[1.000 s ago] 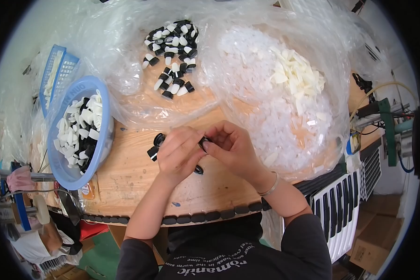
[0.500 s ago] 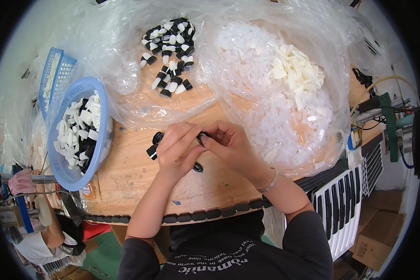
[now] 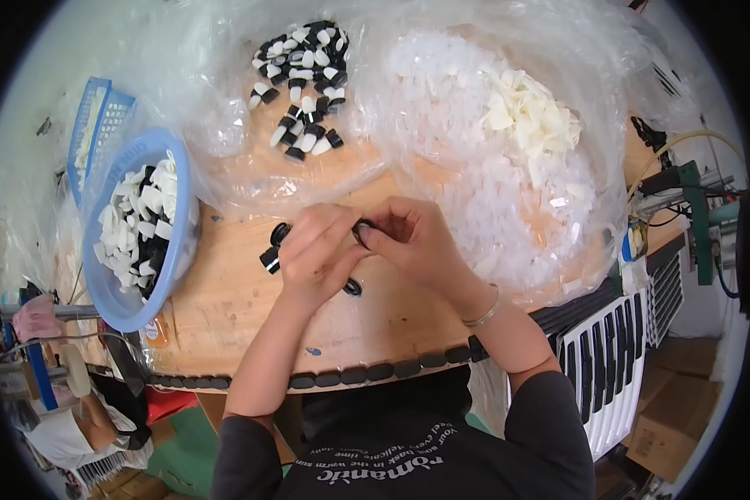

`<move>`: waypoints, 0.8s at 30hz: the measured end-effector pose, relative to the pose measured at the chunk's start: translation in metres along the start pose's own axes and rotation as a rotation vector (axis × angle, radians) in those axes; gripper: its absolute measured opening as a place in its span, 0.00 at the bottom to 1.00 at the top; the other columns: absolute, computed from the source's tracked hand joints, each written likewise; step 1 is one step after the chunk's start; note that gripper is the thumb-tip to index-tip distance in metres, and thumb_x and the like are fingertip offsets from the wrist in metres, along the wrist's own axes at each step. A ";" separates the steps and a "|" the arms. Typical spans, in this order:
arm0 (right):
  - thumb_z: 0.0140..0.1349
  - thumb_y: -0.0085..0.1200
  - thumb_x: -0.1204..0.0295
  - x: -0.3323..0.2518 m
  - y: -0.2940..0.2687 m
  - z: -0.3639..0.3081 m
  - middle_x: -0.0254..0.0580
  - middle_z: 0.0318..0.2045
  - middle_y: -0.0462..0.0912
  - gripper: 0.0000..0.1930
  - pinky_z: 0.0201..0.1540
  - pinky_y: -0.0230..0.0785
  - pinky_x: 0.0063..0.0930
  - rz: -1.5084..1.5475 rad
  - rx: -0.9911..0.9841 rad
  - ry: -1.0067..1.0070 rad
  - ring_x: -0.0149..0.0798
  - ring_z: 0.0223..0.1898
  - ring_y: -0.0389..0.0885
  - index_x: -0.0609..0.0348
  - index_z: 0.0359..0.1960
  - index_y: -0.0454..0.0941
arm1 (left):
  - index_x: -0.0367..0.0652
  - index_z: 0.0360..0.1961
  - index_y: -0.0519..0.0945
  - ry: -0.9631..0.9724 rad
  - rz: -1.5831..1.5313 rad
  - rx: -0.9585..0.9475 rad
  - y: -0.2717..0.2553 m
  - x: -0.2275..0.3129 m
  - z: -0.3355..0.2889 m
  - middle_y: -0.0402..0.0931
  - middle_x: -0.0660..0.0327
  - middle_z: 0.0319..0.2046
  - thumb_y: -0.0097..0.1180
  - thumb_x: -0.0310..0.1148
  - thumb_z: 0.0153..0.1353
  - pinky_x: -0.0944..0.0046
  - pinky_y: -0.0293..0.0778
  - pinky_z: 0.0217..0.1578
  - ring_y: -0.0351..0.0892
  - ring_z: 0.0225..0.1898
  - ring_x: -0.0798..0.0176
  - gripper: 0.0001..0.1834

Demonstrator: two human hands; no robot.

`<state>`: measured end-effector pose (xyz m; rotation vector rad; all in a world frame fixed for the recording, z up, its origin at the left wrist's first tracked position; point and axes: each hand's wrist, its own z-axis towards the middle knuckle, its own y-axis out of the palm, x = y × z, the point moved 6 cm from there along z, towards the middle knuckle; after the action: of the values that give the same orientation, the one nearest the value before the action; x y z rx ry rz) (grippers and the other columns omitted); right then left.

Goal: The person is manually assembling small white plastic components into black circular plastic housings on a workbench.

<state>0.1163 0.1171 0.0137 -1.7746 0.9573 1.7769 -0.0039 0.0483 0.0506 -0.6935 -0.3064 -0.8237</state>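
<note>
Over the middle of the table, my two hands meet at the fingertips. My right hand [image 3: 417, 246] pinches a small black ring-like part [image 3: 361, 232] between thumb and fingers. My left hand [image 3: 312, 250] is closed, its fingers curled up against that part; whatever lies inside them is hidden. Just below the fingertips, a loose black ring [image 3: 352, 287] lies on the wood. Several black round pieces [image 3: 271, 258] sit beside my left hand, partly covered by it. Farther off is a heap of small black-and-white pieces [image 3: 308, 75], white tongues joined to black caps.
At the left stands a blue basin [image 3: 112, 312] holding white and black pieces, with a blue basket [image 3: 111, 125] behind it. Clear plastic sheeting at the right bears translucent chips [image 3: 508, 217] and cream chips [image 3: 529, 117]. Dark pads [image 3: 379, 372] line the table's near edge.
The whole view has shifted slightly, so the table sits a little higher in it. My hands stay together at the black part, with only small finger movement.
</note>
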 end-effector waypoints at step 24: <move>0.56 0.60 0.75 -0.070 -0.104 -0.007 0.48 0.27 0.82 0.05 0.27 0.71 0.28 -1.240 0.680 -0.391 0.40 0.24 0.81 0.64 0.28 0.80 | 0.31 0.46 0.80 -0.094 0.164 0.247 -0.062 -0.017 0.012 0.82 0.52 0.41 0.68 0.17 0.40 0.63 0.72 0.48 0.80 0.43 0.57 0.26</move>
<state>0.2019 0.1912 0.0665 -1.0523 0.1149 0.7702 -0.0612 0.0363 0.0786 -0.5190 -0.4229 -0.5855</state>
